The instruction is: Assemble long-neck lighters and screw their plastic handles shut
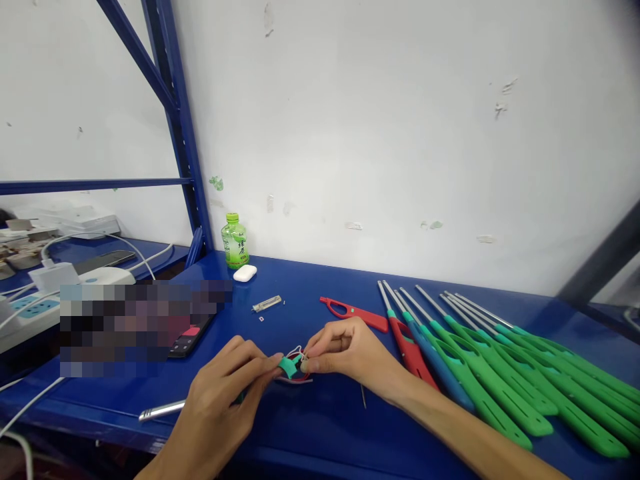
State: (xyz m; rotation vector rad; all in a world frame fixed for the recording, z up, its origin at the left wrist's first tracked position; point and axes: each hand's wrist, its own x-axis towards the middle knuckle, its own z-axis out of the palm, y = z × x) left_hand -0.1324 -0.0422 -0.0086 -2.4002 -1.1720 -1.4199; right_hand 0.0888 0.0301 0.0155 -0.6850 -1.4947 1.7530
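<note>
My left hand (225, 383) pinches a small green plastic lighter part (289, 366) between thumb and fingers, above the blue tabletop. A silver metal tube (161, 411) sticks out to the left from behind this hand; whether it joins the green part is hidden. My right hand (343, 348) is closed, fingertips together at the thin white and red wires (299, 381) by the green part. The fingers cover just where the wires are gripped. Beyond the right hand lies a red lighter casing half (367, 319). A thin dark metal tool (363, 397) lies beneath the right wrist.
Several long green lighters (493, 367) fan out at right, with a red one (413, 350) and a blue one (440, 363). A small metallic strip (267, 303), white case (245, 273) and green bottle (235, 241) stand farther back. At left are a phone (187, 340) and power strip (35, 310).
</note>
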